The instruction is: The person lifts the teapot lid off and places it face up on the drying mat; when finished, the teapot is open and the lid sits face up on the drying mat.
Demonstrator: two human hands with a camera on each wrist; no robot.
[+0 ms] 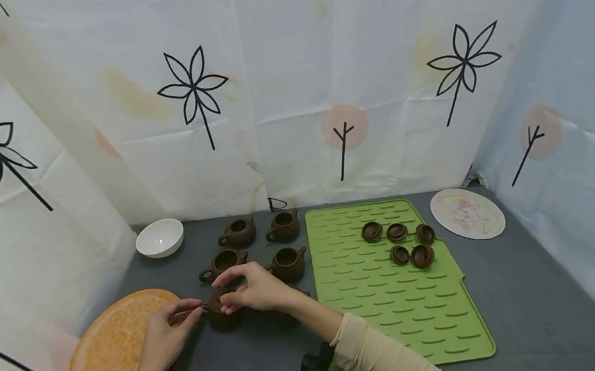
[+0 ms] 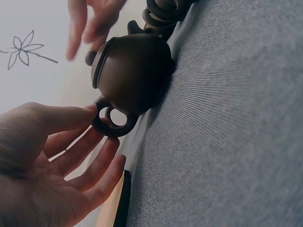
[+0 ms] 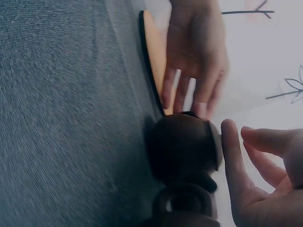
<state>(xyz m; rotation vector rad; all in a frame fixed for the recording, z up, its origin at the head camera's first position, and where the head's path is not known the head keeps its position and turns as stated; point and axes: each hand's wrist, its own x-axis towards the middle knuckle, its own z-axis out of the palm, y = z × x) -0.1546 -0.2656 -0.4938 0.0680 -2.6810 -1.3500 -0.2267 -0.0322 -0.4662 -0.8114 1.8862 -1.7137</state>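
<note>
My left hand (image 1: 166, 336) pinches the looped handle of a small brown teapot (image 1: 223, 317) between thumb and fingers. That teapot (image 2: 135, 71) carries a lid with a round knob (image 2: 90, 58), seen in the left wrist view. Over the lid is my right hand (image 1: 258, 288), its fingers loosely bent and parted. In the right wrist view its thumb lies close along the lid (image 3: 215, 144); whether it touches is unclear. More teapots without lids, such as one (image 1: 289, 265), stand behind; another is partly hidden under my right forearm.
Several brown lids (image 1: 396, 232) lie on a green mat (image 1: 374, 303) at the right. Left of the teapots is an orange-slice placemat (image 1: 120, 356). A white bowl (image 1: 160, 238) stands at the back left, and a pale oval mat (image 1: 468, 214) lies back right. Patterned cloth walls surround the table.
</note>
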